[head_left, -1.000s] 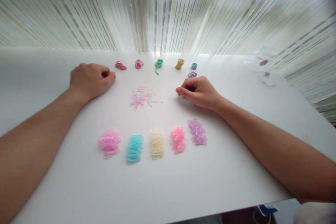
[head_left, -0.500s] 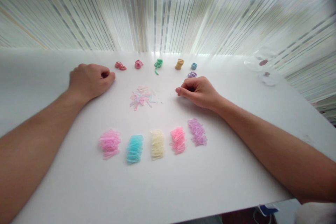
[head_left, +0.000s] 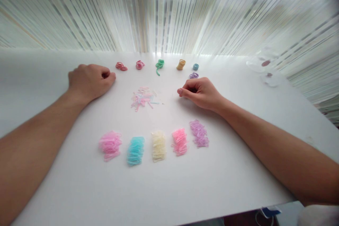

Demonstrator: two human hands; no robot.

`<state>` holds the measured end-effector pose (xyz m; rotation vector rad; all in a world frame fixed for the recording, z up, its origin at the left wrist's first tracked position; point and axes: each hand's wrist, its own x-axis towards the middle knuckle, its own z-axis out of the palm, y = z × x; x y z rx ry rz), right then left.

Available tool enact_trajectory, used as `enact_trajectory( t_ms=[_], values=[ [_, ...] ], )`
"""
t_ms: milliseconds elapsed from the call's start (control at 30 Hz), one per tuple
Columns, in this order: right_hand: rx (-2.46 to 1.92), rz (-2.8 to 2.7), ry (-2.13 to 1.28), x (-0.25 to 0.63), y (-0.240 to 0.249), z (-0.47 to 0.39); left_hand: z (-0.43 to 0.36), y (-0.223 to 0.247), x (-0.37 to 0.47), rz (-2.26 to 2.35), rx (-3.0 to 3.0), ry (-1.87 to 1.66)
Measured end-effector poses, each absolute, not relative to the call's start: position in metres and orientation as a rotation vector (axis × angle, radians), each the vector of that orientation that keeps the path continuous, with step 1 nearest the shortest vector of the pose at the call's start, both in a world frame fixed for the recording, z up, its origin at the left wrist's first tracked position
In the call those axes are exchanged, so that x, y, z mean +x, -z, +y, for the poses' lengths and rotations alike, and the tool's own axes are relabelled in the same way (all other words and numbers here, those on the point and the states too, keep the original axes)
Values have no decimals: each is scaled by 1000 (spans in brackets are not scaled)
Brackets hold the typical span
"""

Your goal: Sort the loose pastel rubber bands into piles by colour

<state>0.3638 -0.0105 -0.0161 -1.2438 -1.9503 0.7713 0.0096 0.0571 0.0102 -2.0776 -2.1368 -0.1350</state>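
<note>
My left hand [head_left: 91, 82] rests on the white table in a loose fist, with nothing showing in its fingers. Just right of it lies a small heap of red bands [head_left: 121, 66]. My right hand [head_left: 200, 92] is also curled closed, thumb against the fingers, and no object shows in it. Behind its knuckles sits a purple coil of bands [head_left: 194, 75]. Between the hands is a loose pile of pale pink, white and bluish little strips [head_left: 143, 99]. Nearer me are piles of thin bands: pink [head_left: 110, 145], turquoise [head_left: 136, 151], cream [head_left: 159, 146], bright pink [head_left: 179, 142] and lilac [head_left: 199, 133].
Along the back are a pink coil [head_left: 140, 64], a green one with a loose tail [head_left: 159, 65], a yellow one [head_left: 181, 65] and a blue one [head_left: 195, 66]. Clear plastic pieces [head_left: 270, 79] lie far right. A striped curtain [head_left: 159, 14] hangs behind the table.
My left hand has shifted very slightly to the left. The right hand and the piles look the same.
</note>
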Motion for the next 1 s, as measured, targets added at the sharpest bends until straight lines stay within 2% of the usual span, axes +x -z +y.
enact_trajectory(
  t_ms=[667,1000],
  values=[
    [-1343,-1926,-773,364,16,-14,60,-4,3,-2103,-2200,240],
    [-1541,-1774,-1134,354,-1,-1,65,4,-1,-2074,-2251,297]
  ],
)
